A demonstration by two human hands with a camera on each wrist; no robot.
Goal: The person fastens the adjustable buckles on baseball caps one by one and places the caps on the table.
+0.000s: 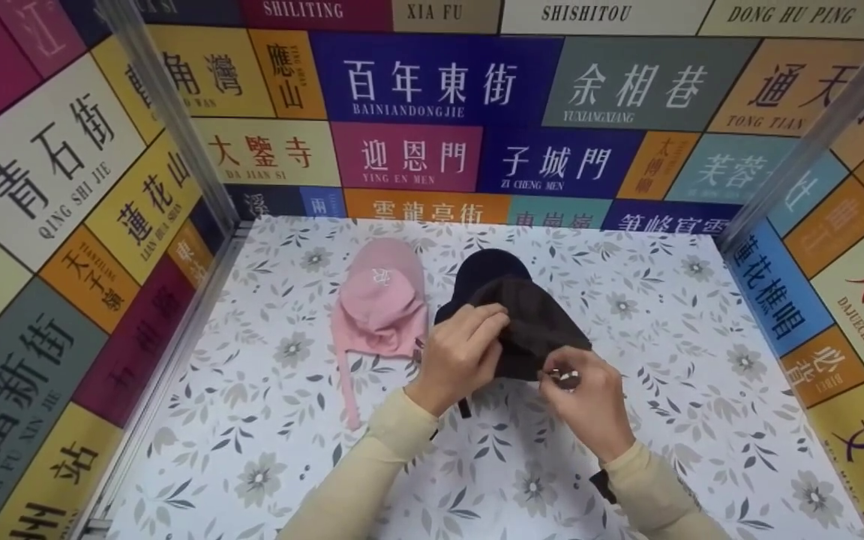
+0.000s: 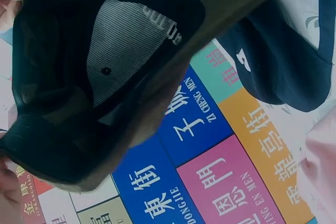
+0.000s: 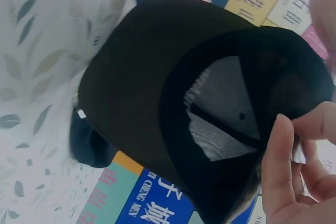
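Observation:
A dark brown baseball cap [image 1: 541,319] is held up between both hands, clear of the tabletop in the wrist views. Its dark inside [image 3: 226,114] with a pale mesh-like patch faces the right wrist camera, and the brim [image 3: 131,66] points away from the right hand. My left hand [image 1: 458,356] grips one side of the cap with bent fingers. At the other side, my right hand [image 1: 589,397] pinches the edge between thumb and fingers, a small shiny piece [image 1: 568,377] showing beside them. Behind it lies a navy cap [image 1: 488,268], partly hidden.
A pink cap [image 1: 383,300] with a white emblem lies left of the navy one, its strap [image 1: 347,390] trailing toward the front. Floral cloth [image 1: 259,472] covers the table. Panels with colourful street-name signs [image 1: 432,82] stand at the back and both sides.

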